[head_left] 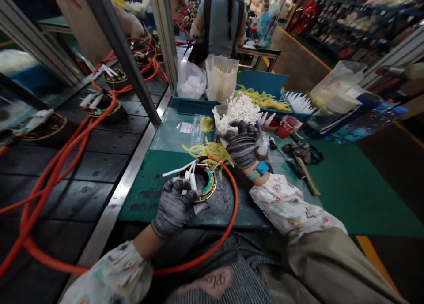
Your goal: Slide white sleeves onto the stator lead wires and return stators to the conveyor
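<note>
Left hand (175, 205) closed on stator ring (202, 185), lying flat, near edge hidden under fingers; right hand (243, 143) curled in white pieces (239, 111), grasp unclear.

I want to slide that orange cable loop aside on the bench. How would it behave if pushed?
The orange cable would probably flex rather than slide whole, since it curves loosely around the ring-shaped winding. It likely springs back, holding a smooth round bow. Pushing it may tug the winding, which the left hand steadies.

Prob. a factory assy line: conveyor (99, 136) w/ stators (109, 105), parts bins (192, 104), storage racks (347, 26).
</note>
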Available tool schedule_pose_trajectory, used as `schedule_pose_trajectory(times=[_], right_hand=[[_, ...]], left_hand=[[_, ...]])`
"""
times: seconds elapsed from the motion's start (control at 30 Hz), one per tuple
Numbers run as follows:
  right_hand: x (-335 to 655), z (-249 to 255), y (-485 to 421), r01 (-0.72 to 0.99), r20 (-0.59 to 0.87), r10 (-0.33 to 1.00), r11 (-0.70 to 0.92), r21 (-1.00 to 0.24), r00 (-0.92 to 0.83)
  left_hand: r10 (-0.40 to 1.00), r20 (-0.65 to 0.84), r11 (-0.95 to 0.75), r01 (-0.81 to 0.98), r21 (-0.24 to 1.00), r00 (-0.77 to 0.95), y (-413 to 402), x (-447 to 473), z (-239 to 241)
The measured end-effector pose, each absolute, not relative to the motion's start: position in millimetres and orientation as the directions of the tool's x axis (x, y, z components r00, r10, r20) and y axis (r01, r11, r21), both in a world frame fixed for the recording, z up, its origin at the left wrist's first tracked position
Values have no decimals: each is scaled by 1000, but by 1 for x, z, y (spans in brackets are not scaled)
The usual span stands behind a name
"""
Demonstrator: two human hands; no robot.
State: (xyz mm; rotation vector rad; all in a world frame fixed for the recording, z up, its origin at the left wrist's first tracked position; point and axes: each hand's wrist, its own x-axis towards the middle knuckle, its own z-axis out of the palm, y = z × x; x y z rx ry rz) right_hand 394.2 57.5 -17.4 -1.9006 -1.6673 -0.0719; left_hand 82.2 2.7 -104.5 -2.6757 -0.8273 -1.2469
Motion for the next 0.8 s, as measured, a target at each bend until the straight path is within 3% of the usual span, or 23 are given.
schedule_pose_trajectory(times=[0.13, 0.23, 0.37, 0.43, 0.53, 0.6, 0.67, 0.73, 0.8], right_hand=[[395, -22, 46, 793, 498, 857, 212, -571, 130], [398, -16, 31, 637, 537, 823, 315, -703, 185], [399, 11, -16, 387, 463, 829, 334, -860, 313], [393, 19, -44, 317, 393, 871, 299, -900, 294], [376, 12, -74, 414, 396, 876, 263, -872, 277], [363, -2, -87, 492, 467, 806, 260, -831, 363], [353, -14, -98, 466, 491, 751, 276, -840, 441], [350, -19, -112, 321, 410, 801, 287, -903, 436], [351, -17, -128, 120, 178, 946, 150, -981, 271]], left_hand=[[405, 720, -868, 486, 108, 564, 6, 81, -108], [413, 667, -856, 515, 51, 620, 7, 78, -110], [435, 606, -842, 540, 11, 666, 7, 76, -108], [424, 604, -850, 526, 9, 675, 8, 76, -104], [395, 632, -875, 482, 39, 666, 8, 78, -95], [386, 661, -881, 470, 56, 644, 7, 79, -91], [395, 670, -876, 478, 69, 629, 6, 81, -90], [423, 655, -867, 489, 93, 626, 4, 81, -91], [454, 638, -853, 509, 112, 621, 2, 82, -93]])
